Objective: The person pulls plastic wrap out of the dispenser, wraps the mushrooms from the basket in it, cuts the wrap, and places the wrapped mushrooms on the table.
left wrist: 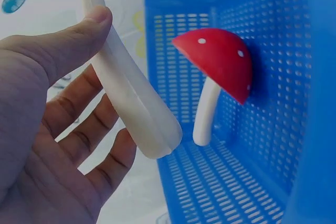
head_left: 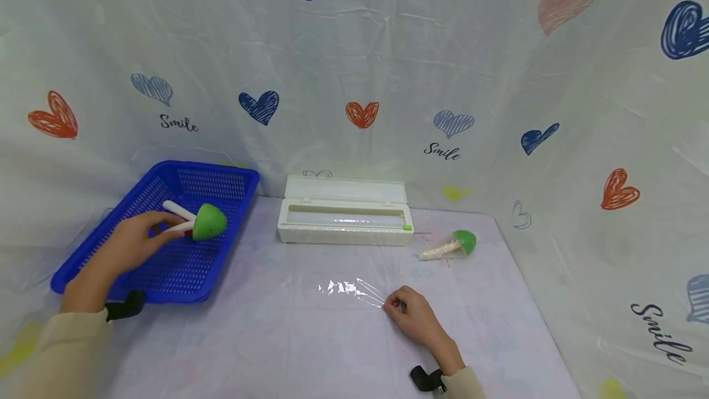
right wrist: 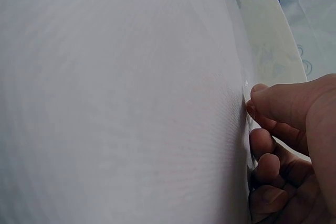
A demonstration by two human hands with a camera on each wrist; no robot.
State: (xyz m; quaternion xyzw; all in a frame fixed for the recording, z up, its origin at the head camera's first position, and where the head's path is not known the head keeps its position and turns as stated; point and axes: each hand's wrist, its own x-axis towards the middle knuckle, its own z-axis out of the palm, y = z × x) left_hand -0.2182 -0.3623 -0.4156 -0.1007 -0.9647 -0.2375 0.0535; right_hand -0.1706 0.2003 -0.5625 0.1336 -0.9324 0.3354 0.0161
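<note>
My left hand (head_left: 130,242) grips the white stem of a green-capped toy mushroom (head_left: 210,222) over the blue basket (head_left: 166,296). In the left wrist view, the thumb lies along that stem, and a red toy mushroom (left wrist: 223,59) with white dots sits in the basket behind it. My right hand (head_left: 415,318) pinches the edge of clear cling film (head_left: 343,288) between thumb and fingers. The film spreads over the table toward the white cling film dispenser (head_left: 346,237), whose lid is raised. Right of the dispenser lies another green-capped toy mushroom (head_left: 465,242), its stem wrapped in film.
A white cloth (head_left: 266,350) covers the table. Behind it and at the right hangs a curtain (head_left: 343,48) printed with hearts and "Smile". The basket stands at the left, its far side close to the curtain. A green slider (head_left: 407,227) sits at the dispenser's right end.
</note>
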